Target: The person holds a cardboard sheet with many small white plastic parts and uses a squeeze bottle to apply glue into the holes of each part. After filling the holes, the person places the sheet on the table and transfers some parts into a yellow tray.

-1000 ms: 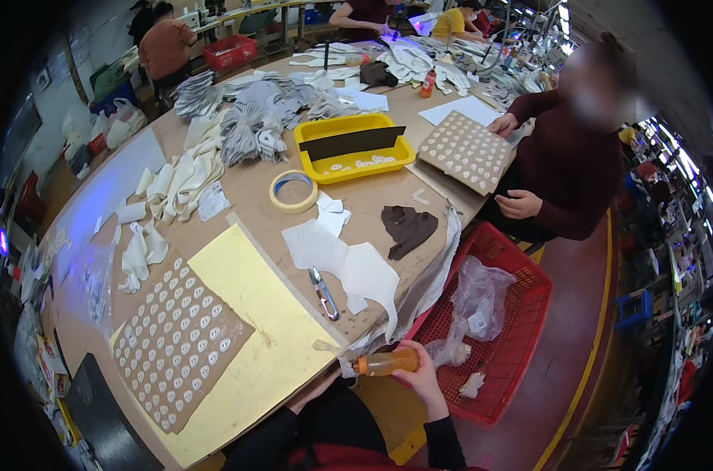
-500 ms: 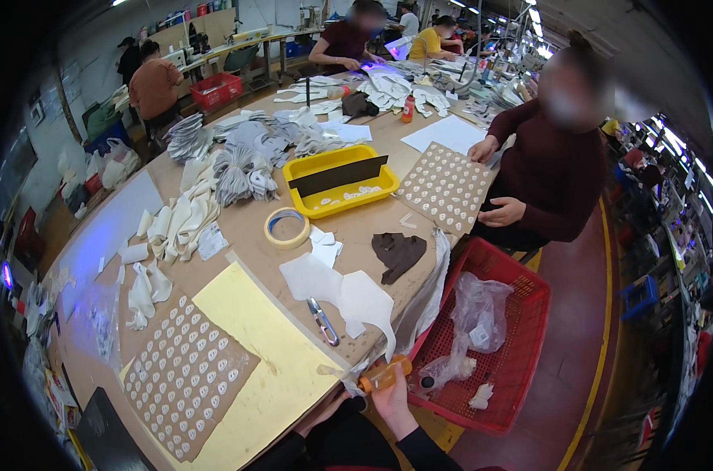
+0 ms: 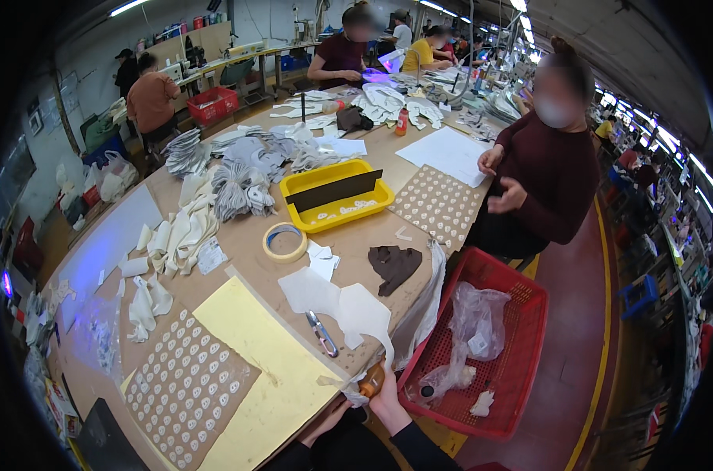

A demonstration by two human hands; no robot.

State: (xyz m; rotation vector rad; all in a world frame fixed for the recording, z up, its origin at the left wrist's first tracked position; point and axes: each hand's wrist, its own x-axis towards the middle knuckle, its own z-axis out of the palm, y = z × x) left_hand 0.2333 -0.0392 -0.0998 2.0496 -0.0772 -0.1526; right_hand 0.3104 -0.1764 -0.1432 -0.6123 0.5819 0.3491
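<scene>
At the near table edge, my right hand is closed around an orange-brown bottle. The bottle is tilted and presses in beside some whitish plastic hanging at the table corner. My left hand is just left of it, low against the edge; its fingertips are mostly hidden. On the table above the hands lie thread snips and white cut fabric. Left of them is a yellow sheet, partly under a brown board with rows of small white oval pieces.
A red basket holding clear bags stands right of my hands. Farther up are a dark fabric piece, a tape roll, a yellow tray and grey fabric bundles. A masked co-worker sits at the right, beside another board.
My right hand has turned the bottle steeper and moved it slightly left, toward the plastic. The co-worker at the right has let go of the board, which now lies on the table.
</scene>
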